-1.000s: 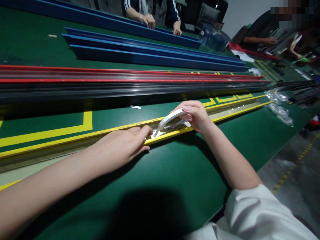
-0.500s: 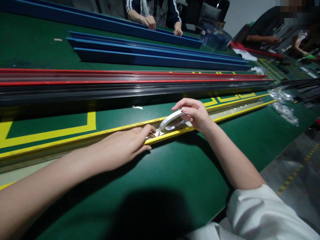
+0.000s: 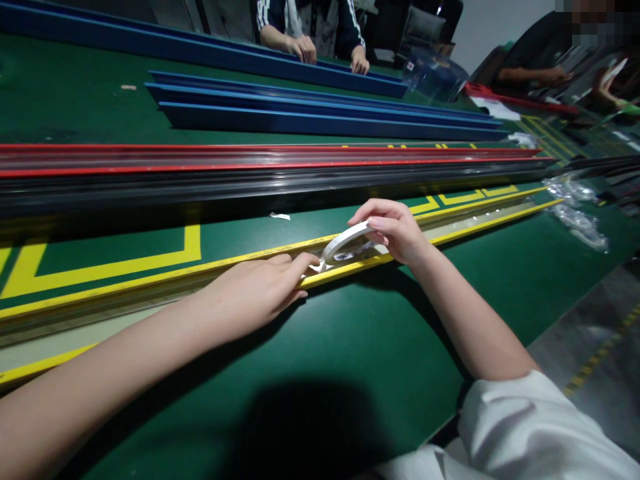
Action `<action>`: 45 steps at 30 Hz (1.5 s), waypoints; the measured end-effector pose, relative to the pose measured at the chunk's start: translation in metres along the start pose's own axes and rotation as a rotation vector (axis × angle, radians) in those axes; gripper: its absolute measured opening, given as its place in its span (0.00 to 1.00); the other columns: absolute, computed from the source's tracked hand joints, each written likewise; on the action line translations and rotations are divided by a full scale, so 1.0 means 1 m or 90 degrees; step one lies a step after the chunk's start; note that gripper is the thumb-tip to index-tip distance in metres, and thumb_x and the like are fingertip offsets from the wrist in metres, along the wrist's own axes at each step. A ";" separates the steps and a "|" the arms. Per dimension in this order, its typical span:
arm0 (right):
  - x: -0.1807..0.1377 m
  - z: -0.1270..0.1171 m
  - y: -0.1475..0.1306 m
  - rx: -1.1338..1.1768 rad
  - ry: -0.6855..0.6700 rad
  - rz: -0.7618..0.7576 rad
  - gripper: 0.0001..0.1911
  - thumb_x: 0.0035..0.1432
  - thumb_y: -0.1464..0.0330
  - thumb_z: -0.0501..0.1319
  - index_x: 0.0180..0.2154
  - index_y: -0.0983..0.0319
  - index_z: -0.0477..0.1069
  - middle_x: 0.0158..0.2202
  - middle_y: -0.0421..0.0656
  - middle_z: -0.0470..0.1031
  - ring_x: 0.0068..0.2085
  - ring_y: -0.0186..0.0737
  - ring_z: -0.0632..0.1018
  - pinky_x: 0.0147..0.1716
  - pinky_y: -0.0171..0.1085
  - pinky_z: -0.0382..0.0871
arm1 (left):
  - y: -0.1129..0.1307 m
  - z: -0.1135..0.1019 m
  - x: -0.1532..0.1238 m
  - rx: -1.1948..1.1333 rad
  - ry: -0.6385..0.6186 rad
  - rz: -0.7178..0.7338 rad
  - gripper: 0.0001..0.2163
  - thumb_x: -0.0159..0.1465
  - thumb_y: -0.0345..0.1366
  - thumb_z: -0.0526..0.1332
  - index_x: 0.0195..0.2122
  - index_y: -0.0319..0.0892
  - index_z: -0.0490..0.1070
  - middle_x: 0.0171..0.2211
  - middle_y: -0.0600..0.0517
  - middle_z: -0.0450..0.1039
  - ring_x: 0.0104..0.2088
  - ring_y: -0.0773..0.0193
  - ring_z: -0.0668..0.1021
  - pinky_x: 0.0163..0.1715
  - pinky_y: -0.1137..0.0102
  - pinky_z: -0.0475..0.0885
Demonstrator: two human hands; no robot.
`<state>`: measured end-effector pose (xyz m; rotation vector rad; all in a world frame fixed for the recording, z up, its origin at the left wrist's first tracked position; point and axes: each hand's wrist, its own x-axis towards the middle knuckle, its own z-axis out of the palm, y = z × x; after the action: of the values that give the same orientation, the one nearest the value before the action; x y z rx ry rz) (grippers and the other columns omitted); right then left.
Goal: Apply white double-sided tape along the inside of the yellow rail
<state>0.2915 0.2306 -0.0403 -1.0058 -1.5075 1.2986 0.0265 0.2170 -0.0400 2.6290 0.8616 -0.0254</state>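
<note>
A long yellow-edged channel strip runs across the table in front of me, its hollow side up. My right hand pinches the upper rim of a white tape roll, which stands tilted in the channel. My left hand lies over the strip just left of the roll. Its thumb is outside the near edge and its fingers reach inside, closed over that edge. A short white piece of tape shows between the left fingertips and the roll; the fingertips partly hide it.
Behind the yellow strip lie a black strip and a red-edged strip. Blue channels are farther back, where another person's hands rest on one. Crumpled clear plastic lies right. The table edge is at right.
My left hand has shifted slightly right along the strip. The tape roll and right hand have shifted slightly right too, together with the whole view.
</note>
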 end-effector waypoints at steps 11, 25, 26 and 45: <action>-0.001 -0.003 0.002 -0.006 -0.027 -0.010 0.10 0.54 0.64 0.64 0.35 0.63 0.78 0.16 0.34 0.61 0.18 0.28 0.57 0.20 0.31 0.46 | 0.005 0.007 -0.032 0.269 0.076 -0.047 0.18 0.72 0.47 0.43 0.37 0.42 0.66 0.32 0.49 0.72 0.31 0.57 0.76 0.22 0.68 0.58; -0.004 -0.002 -0.001 -0.022 0.052 -0.063 0.06 0.54 0.64 0.65 0.33 0.59 0.78 0.16 0.35 0.60 0.19 0.30 0.58 0.23 0.34 0.49 | 0.000 0.004 -0.029 0.230 0.058 -0.052 0.17 0.70 0.50 0.46 0.39 0.44 0.67 0.34 0.53 0.76 0.31 0.61 0.79 0.20 0.70 0.51; -0.004 -0.002 -0.001 -0.033 0.064 -0.062 0.07 0.54 0.63 0.65 0.33 0.58 0.78 0.16 0.35 0.60 0.19 0.30 0.58 0.22 0.34 0.49 | 0.000 0.004 -0.028 0.232 0.058 -0.052 0.17 0.70 0.50 0.47 0.39 0.45 0.68 0.33 0.53 0.76 0.31 0.61 0.80 0.20 0.70 0.51; -0.012 0.028 -0.004 -0.147 -0.076 -0.006 0.10 0.59 0.61 0.62 0.42 0.55 0.77 0.35 0.39 0.76 0.31 0.33 0.74 0.29 0.31 0.67 | -0.048 0.001 -0.114 0.284 0.073 -0.038 0.17 0.70 0.50 0.50 0.34 0.44 0.68 0.28 0.53 0.74 0.29 0.62 0.77 0.25 0.69 0.56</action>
<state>0.2679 0.2104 -0.0395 -1.0799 -1.7821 1.2162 -0.0938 0.1878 -0.0423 3.0406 1.0780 -0.0935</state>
